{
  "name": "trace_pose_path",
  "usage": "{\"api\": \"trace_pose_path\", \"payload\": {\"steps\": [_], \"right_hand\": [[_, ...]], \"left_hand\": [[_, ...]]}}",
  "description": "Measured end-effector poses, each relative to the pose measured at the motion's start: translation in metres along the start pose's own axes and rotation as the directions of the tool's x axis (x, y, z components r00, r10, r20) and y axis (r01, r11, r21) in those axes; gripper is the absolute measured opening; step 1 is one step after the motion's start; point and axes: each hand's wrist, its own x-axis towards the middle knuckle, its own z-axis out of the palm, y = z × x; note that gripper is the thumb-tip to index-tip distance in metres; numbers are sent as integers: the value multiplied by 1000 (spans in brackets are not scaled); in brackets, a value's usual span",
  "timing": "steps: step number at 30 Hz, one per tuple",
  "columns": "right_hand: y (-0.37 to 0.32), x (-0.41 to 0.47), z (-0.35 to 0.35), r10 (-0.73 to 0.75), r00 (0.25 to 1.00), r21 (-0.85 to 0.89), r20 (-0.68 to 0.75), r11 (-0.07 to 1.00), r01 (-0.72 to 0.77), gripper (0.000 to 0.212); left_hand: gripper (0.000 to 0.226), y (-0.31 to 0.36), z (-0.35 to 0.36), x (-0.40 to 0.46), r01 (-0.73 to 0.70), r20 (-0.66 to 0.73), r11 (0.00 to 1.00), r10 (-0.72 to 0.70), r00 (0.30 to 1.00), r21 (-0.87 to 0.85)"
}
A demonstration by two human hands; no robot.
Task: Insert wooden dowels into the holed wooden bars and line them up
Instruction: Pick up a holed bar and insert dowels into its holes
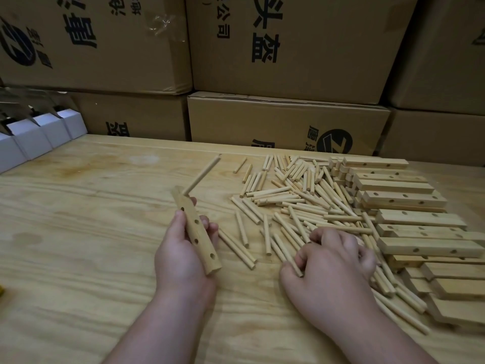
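So far only one dowel (201,175) stands in the holed bar (195,230), seated in the far end hole and slanting up and away over the table (78,232). Four more holes along the bar's face show bare, so by my judgement the work on this bar has barely started, and no finished bars lined up anywhere are in view. The left hand (181,253) grips the bar just above the table, thumb on the near-left edge, fingers curled round the far side, the bar angled away from the person. To its right, the right hand (333,261) lies knuckles-up on the loose pile of dowels (294,203), its fingers curled and pinching at least one dowel near the pile's near edge. Beyond the pile, at the table's right, sits a stack of bars (404,203) not yet filled. Cardboard boxes (288,48) wall the back.
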Motion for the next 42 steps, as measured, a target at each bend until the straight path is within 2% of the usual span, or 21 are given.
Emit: {"api": "trace_pose_path", "payload": {"steps": [4,7,10,13,17,20,25,29,33,42], "right_hand": [[0,-1,2,-23,998,27,-58,999,25,30],[-2,0,-1,-10,967,190,-254,980,60,22],[-3,-1,-5,-69,930,352,-360,914,204,17],[-7,-3,-2,-225,904,425,-364,823,376,19],[-8,-4,1,-318,875,461,-364,755,466,24],[-6,-4,2,-303,878,466,-371,757,458,24],[-4,-3,0,-257,876,486,-408,751,447,26],[-4,-3,-2,-228,880,490,-418,759,429,26],[-4,-3,-4,-246,872,495,-423,743,450,25],[-1,-1,-3,-295,851,500,-434,707,500,18]], "left_hand": [[32,-2,0,0,28,51,996,-32,998,79],[32,-4,1,-2,48,88,994,-57,994,101],[33,-6,1,-3,40,128,988,-59,990,148],[33,-8,2,-4,9,163,977,-45,986,215],[35,-10,-2,-3,-52,240,947,-27,970,316],[38,-12,-5,-3,-110,333,919,-25,943,380],[31,-15,-9,-1,-152,367,876,-30,930,458],[50,-16,-12,0,-154,363,828,-64,930,540],[69,-17,-13,2,-167,365,820,-54,929,547],[65,-19,-17,7,-182,376,829,-36,926,529]]}}
